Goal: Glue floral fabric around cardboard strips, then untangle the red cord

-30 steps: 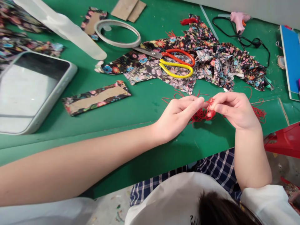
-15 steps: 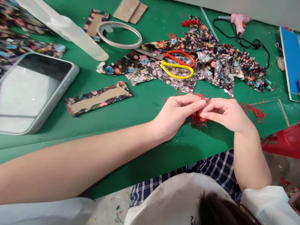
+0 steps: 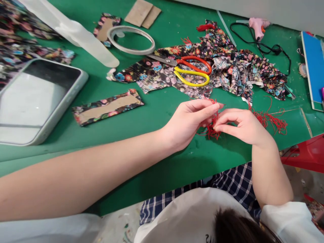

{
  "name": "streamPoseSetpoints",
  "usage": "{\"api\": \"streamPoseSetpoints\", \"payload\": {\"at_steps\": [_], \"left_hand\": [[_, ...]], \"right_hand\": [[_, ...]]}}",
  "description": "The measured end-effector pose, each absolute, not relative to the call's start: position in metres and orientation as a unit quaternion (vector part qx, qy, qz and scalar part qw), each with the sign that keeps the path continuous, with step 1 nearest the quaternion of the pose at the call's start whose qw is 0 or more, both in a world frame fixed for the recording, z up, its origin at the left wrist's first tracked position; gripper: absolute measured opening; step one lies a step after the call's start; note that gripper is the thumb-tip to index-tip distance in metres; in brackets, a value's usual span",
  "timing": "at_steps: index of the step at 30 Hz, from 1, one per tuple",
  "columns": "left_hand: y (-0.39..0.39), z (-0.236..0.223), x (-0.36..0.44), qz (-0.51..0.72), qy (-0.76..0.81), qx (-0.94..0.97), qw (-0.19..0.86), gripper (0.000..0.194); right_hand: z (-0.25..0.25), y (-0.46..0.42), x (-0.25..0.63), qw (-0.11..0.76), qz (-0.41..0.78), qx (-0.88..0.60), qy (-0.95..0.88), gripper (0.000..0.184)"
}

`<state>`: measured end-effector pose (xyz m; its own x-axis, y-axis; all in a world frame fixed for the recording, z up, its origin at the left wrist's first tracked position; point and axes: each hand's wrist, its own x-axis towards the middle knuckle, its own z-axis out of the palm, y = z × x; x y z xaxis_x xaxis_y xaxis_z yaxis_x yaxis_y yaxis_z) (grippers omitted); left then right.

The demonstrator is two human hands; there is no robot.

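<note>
Thin red thread (image 3: 213, 131) hangs in a tangled bunch between my two hands, over the green table. My left hand (image 3: 193, 118) is closed, thumb and forefinger pinching the top of the bunch. Lower down on its right side, the fingertips of my right hand (image 3: 235, 123) are closed on the same strands. More loose red thread (image 3: 274, 121) lies on the table past my right hand. Scissors (image 3: 193, 71) with one red and one yellow handle rest on floral fabric (image 3: 182, 50) beyond my hands.
On the left lie a phone (image 3: 32, 101) and a fabric-edged cardboard strip (image 3: 108, 107). A tape roll (image 3: 131, 39), cardboard pieces (image 3: 143, 13) and a white translucent strip (image 3: 83, 38) sit farther back. A pink glue gun (image 3: 258, 28) with a black cord and a blue board (image 3: 315, 67) are at right.
My right hand has moved left and slightly down, from pinching thread near my left fingertips to gripping lower on the bunch. My left hand keeps its pinch. The view has shifted slightly.
</note>
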<state>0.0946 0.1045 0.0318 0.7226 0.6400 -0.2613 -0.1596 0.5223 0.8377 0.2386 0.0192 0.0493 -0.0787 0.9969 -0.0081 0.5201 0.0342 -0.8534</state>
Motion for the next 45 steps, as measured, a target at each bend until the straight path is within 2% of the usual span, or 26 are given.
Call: {"api": "streamPoseSetpoints", "payload": {"at_steps": [5,12,18,25,45], "left_hand": [[0.105,0.034,0.093,0.254,0.287,0.47,0.795,0.022],[0.109,0.033,0.09,0.265,0.283,0.592,0.706,0.018],[0.111,0.027,0.09,0.256,0.257,0.66,0.658,0.017],[0.111,0.024,0.09,0.258,0.247,0.714,0.603,0.025],[0.115,0.033,0.093,0.143,0.242,0.582,0.763,0.04]], "right_hand": [[0.047,0.018,0.244,0.356,0.306,-0.621,-0.628,0.008],[0.042,0.021,0.25,0.481,0.189,-0.644,-0.565,0.008],[0.04,0.024,0.244,0.482,0.174,-0.63,-0.583,0.004],[0.041,0.023,0.242,0.465,0.162,-0.638,-0.592,0.007],[0.038,0.024,0.246,0.51,0.315,-0.587,-0.544,0.004]]}}
